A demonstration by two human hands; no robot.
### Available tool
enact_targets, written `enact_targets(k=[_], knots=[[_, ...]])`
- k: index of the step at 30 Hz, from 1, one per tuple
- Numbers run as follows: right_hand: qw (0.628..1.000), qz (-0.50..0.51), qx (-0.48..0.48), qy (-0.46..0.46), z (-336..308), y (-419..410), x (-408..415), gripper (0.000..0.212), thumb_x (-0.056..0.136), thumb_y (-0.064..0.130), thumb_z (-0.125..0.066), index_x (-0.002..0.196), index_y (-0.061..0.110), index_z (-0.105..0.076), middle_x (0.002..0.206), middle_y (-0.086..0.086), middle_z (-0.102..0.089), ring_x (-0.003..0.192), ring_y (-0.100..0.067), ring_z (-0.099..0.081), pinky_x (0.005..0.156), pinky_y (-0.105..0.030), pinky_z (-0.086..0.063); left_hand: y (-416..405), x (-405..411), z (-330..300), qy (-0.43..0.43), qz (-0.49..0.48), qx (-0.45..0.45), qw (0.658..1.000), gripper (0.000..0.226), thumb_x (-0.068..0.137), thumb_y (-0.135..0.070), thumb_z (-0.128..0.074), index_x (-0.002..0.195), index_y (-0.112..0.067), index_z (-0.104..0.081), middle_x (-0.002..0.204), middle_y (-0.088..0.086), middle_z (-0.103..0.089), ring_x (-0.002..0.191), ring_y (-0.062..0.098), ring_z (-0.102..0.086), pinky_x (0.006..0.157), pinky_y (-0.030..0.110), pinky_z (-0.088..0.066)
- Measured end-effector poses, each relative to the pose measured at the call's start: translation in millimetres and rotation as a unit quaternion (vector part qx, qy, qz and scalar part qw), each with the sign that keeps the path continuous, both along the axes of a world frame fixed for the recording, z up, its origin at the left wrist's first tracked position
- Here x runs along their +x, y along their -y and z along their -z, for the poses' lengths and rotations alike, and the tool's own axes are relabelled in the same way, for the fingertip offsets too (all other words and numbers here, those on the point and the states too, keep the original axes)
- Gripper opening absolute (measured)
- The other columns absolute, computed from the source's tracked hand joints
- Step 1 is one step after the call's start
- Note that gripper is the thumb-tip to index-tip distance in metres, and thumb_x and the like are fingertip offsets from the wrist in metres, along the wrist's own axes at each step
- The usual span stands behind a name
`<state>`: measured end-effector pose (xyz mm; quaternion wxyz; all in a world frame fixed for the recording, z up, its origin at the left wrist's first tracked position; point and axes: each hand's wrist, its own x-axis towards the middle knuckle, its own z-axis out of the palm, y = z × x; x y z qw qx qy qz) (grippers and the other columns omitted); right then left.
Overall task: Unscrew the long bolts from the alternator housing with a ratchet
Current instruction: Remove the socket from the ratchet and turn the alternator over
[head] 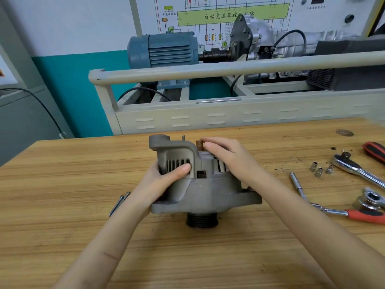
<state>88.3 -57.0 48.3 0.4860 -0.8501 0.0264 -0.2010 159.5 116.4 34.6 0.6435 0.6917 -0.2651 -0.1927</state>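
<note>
Here, alternator (205, 184): mid-tabletop (62, 174), pulley (201, 220) toward the person.
Left grip (160, 182): curled round the housing's left side, thumb on the vent slots.
Right grip (227, 157): draped over the housing top, fingertips at a brown stud (199, 144).
Bolts (119, 202): two lying left of the alternator.
Ratchets (354, 167): right, beside three sockets (320, 168).

Both hands (164, 180) (227, 157) on alternator housing (208, 190), wooden bench (62, 174)
</note>
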Motion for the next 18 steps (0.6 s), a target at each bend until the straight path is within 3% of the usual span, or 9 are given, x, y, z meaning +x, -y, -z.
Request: enact_targets(k=[5,8,12,15,18], knots=[[0.999,-0.034,0.026,-0.013,1,11,15,0.025,0.093,0.03,-0.049,0.114,0.026,-0.06,0.105,0.022,-0.058,0.105,0.002,-0.053,0.088,-0.014,-0.037,7,9,-5,-0.003,-0.009,-0.002,1.0,0.065,0.04,-0.049,-0.071,0.098,-0.025,-0.056,0.088,-0.011,-0.068,0.072,-0.004,-0.066,0.054,0.009,-0.047],[0.998,-0.043,0.041,-0.002,3,13,16,0.016,0.093,0.028,-0.049,0.101,0.036,-0.06,0.098,0.026,-0.059,0.098,0.01,-0.053,0.082,-0.01,-0.039,8,10,-2,-0.001,-0.01,-0.008,1.0,0.065,0.037,-0.051,-0.072,0.096,-0.027,-0.056,0.082,-0.015,-0.068,0.071,-0.005,-0.065,0.052,0.009,-0.047],[0.998,-0.036,0.046,0.003,0,9,15,0.018,0.094,0.028,-0.047,0.104,0.029,-0.062,0.098,0.023,-0.06,0.095,0.008,-0.054,0.077,-0.003,-0.039,4,10,0,-0.013,-0.003,-0.013,1.0,0.063,0.04,-0.053,-0.07,0.098,-0.029,-0.057,0.087,-0.013,-0.069,0.074,-0.002,-0.067,0.056,0.013,-0.05],[1.0,0.001,-0.018,-0.005,-3,7,6,0.036,0.094,0.038,-0.044,0.125,0.023,-0.052,0.114,0.016,-0.054,0.108,-0.001,-0.049,0.08,-0.005,-0.034,-4,4,5,-0.02,0.021,-0.02,0.999,0.064,0.054,-0.058,-0.061,0.111,-0.03,-0.054,0.11,-0.007,-0.064,0.093,0.003,-0.063,0.077,0.024,-0.05],[0.997,-0.038,-0.07,-0.009,4,11,-23,0.068,0.079,0.063,-0.049,0.137,0.034,-0.029,0.13,0.016,-0.037,0.123,-0.002,-0.036,0.093,-0.015,-0.032,-16,-4,10,0.002,0.046,-0.062,0.997,0.094,0.058,-0.061,-0.068,0.135,-0.024,-0.03,0.134,-0.009,-0.042,0.121,0.013,-0.047,0.098,0.029,-0.039]])
